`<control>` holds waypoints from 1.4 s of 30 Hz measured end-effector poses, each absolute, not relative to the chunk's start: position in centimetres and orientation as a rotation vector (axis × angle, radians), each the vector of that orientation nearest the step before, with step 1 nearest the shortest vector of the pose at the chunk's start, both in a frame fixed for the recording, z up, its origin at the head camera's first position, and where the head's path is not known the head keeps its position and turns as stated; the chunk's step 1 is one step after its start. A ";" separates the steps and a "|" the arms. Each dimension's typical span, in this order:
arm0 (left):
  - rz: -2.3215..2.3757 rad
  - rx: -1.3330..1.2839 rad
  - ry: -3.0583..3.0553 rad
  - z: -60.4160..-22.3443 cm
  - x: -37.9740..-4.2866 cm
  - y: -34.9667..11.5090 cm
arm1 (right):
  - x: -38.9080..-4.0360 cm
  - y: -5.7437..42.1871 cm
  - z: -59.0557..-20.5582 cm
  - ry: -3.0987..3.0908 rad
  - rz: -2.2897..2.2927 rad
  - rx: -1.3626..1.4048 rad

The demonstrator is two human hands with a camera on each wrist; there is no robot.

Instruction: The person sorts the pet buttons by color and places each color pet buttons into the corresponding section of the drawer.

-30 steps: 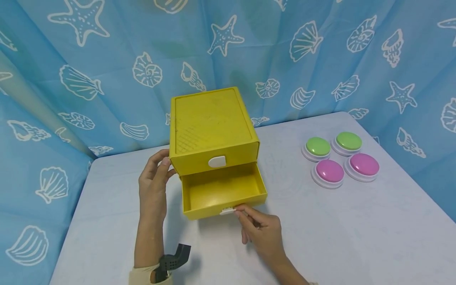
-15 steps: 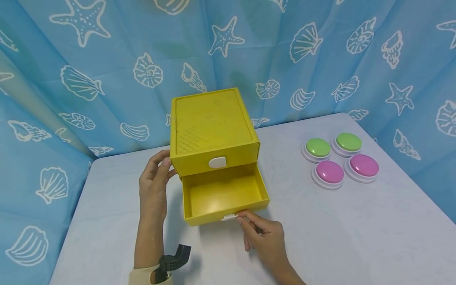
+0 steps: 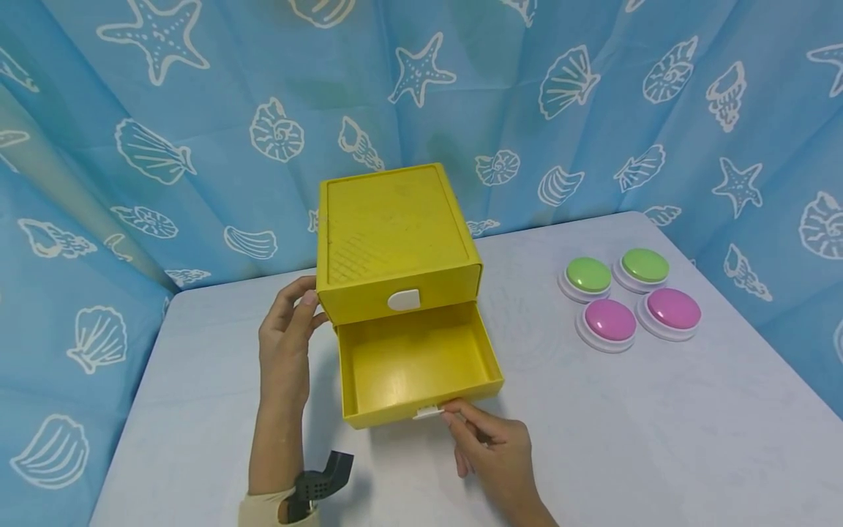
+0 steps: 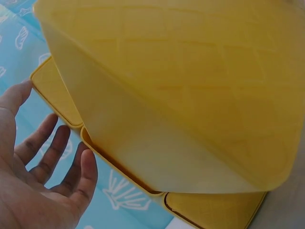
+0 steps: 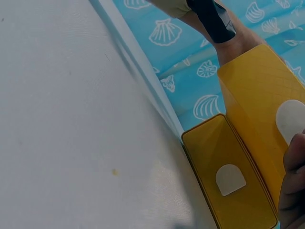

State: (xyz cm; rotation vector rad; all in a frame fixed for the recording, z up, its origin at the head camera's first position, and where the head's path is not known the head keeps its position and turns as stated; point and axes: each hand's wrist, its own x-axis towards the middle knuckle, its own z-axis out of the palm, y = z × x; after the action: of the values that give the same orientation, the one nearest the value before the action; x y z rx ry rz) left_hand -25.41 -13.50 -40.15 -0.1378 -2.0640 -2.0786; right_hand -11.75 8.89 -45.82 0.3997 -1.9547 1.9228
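Observation:
A yellow plastic drawer cabinet (image 3: 395, 223) stands on the white-covered table in the head view. Its pulled-out drawer (image 3: 418, 355) shows a bare inside. My right hand (image 3: 497, 454) pinches the white handle (image 3: 426, 413) on that drawer's front between thumb and finger. At the cabinet's left side is my left hand (image 3: 285, 348), its fingers touching the side near the front corner. The left wrist view shows that hand's fingers (image 4: 50, 155) loosely bent beside the cabinet, below the drawer's underside (image 4: 190, 81). Only part of the right hand (image 5: 293, 186) appears in the right wrist view.
To the right on the table (image 3: 626, 432) sit two green buttons (image 3: 589, 275) and two pink buttons (image 3: 610, 320) on white bases. A blue curtain (image 3: 217, 176) with white shells hangs close behind and left of the table.
The drawer has slid farther out toward me, with my right hand moving along at its handle. My left hand stays at the cabinet's side.

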 end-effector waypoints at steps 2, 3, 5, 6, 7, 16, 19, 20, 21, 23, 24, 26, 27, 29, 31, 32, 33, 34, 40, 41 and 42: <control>-2.076 -0.135 -2.068 -40.1 -25.4 -13.5 | -11.6 8.9 -45.8 -1.957 1.928 0.403; -2.077 -0.134 -2.068 -40.1 -25.4 -13.5 | -11.5 8.9 -45.8 -1.960 1.927 0.401; -2.082 -0.133 -2.066 -40.1 -25.4 -13.5 | -11.3 9.0 -45.8 -1.960 1.934 0.399; -2.085 -0.132 -2.066 -40.1 -25.4 -13.4 | -11.2 9.0 -45.9 -1.954 1.935 0.400; -2.083 -0.131 -2.068 -40.1 -25.4 -13.4 | -11.1 9.0 -46.0 -1.949 1.936 0.402; -2.098 -0.149 -2.054 -40.1 -25.5 -13.4 | -11.1 9.4 -48.3 -1.931 1.949 0.399; -2.098 -0.166 -2.052 -40.0 -25.5 -13.4 | -10.8 9.3 -47.3 -1.942 1.959 0.385; -2.098 -0.168 -2.052 -40.0 -25.4 -13.4 | -10.7 9.3 -46.9 -1.940 1.962 0.381; -2.095 -0.170 -2.055 -40.0 -25.4 -13.4 | -10.6 9.2 -46.6 -1.935 1.957 0.386; -2.092 -0.173 -2.058 -39.9 -25.4 -13.3 | -10.5 9.2 -46.1 -1.934 1.955 0.387; -2.092 -0.172 -2.058 -39.9 -25.4 -13.3 | -10.4 9.2 -46.0 -1.933 1.956 0.386; -2.090 -0.171 -2.059 -39.9 -25.4 -13.3 | -10.3 9.2 -45.9 -1.946 1.948 0.381; -2.087 -0.170 -2.061 -39.8 -25.4 -13.2 | -10.2 9.2 -45.9 -1.955 1.946 0.376; -2.087 -0.172 -2.060 -39.8 -25.4 -13.2 | -10.1 9.3 -45.8 -1.965 1.939 0.369; -2.087 -0.171 -2.061 -39.8 -25.4 -13.2 | -10.0 9.3 -45.9 -1.969 1.933 0.373; -2.090 -0.171 -2.060 -39.8 -25.4 -13.2 | -10.0 9.3 -45.9 -1.966 1.935 0.374; -2.097 -0.172 -2.057 -39.8 -25.4 -13.2 | -10.0 9.3 -46.0 -1.968 1.936 0.363; -2.102 -0.174 -2.054 -39.8 -25.4 -13.2 | -10.0 9.3 -46.1 -1.960 1.941 0.362; -2.117 -0.166 -2.045 -39.7 -25.4 -13.4 | -10.7 10.0 -47.9 -1.853 1.964 0.427; -2.116 -0.161 -2.047 -39.8 -25.4 -13.5 | -10.8 10.3 -48.2 -1.822 1.978 0.433; -2.113 -0.158 -2.052 -39.8 -25.4 -13.5 | -11.0 10.7 -48.4 -1.796 1.995 0.426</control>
State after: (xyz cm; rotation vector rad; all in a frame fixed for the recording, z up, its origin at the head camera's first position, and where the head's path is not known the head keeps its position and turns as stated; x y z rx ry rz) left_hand -25.37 -13.51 -39.75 -0.1575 -2.0521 -2.1125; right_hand -11.00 10.69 -48.41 0.4264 -1.7961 1.9954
